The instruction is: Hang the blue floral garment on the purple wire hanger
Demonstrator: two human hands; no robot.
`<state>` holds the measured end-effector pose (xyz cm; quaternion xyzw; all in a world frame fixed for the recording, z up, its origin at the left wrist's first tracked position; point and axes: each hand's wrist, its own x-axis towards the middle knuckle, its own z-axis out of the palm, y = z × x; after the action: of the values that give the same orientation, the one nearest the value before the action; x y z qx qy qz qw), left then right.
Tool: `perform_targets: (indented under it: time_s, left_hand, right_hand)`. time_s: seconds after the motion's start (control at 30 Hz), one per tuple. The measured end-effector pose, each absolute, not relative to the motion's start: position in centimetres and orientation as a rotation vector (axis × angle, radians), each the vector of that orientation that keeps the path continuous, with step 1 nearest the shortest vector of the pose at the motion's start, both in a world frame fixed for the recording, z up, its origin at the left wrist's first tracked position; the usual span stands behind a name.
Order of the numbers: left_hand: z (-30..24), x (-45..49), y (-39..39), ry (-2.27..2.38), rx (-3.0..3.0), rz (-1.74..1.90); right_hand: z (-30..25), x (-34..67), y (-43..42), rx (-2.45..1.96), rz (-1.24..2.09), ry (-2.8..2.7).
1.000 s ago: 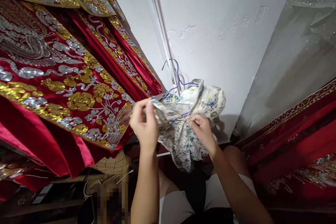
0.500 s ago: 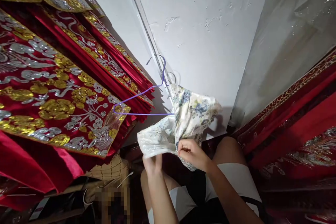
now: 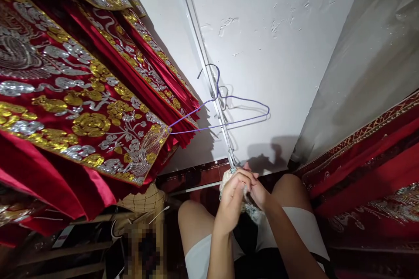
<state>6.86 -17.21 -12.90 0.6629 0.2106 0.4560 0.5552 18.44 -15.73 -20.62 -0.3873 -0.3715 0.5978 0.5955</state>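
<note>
Both of my hands are closed together on a bunched pale floral cloth (image 3: 253, 212) just above my knees. My left hand (image 3: 233, 196) wraps the front of the bundle, and my right hand (image 3: 258, 192) grips it from behind. Most of the cloth is hidden between the fingers. A purple wire hanger (image 3: 225, 111) hangs bare on a white rod (image 3: 206, 61) above my hands, touching neither hand.
Red garments with gold and silver embroidery (image 3: 75, 96) hang at the left. A grey garment cover (image 3: 366, 65) and more red embroidered fabric (image 3: 369, 174) fill the right. A white wall (image 3: 262, 43) lies behind. A tan woven bag (image 3: 144, 202) and clutter sit at lower left.
The floral cloth has come off the purple hanger, which now hangs bare. Both hands have dropped toward my knees and bunched the cloth into a small bundle.
</note>
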Motion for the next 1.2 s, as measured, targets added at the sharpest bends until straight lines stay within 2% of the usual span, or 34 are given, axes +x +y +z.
perform_targets:
  time_s: [0.17, 0.43, 0.53, 0.7, 0.83, 0.93, 1.03, 1.2]
  left_hand:
    - [-11.3, 7.0, -18.1, 0.680, 1.891, 1.042]
    - [-10.9, 3.4, -17.8, 1.024, 1.986, 1.059]
    - [-9.9, 1.8, -15.7, 0.950, 2.039, 0.918]
    - [-9.0, 1.2, -11.5, 0.568, 1.956, 0.597]
    - [-10.0, 0.2, -10.4, 0.546, 2.183, 0.229]
    - [-10.4, -2.2, -10.8, 0.661, 2.306, 0.105]
    - [-9.6, -3.9, -11.4, 0.743, 2.278, 0.202]
    - [-7.9, -2.2, -11.0, 0.765, 2.215, 0.581]
  right_hand:
    - [-18.6, 17.4, -16.6, -0.762, 1.535, -0.576]
    - [-15.9, 17.1, -17.2, -0.567, 1.771, -0.842]
    - [-14.4, 18.2, -16.5, -0.666, 1.755, -0.940]
    - [-10.3, 21.1, -15.4, -0.708, 1.775, -1.335]
    - [-7.4, 25.5, -15.6, -0.941, 1.488, -1.644]
    - [-5.3, 28.7, -15.7, -1.081, 1.123, -1.503]
    - [-3.5, 29.2, -15.0, -1.127, 0.984, -1.400]
    - [-2.1, 25.3, -13.4, -1.101, 0.950, -1.758]
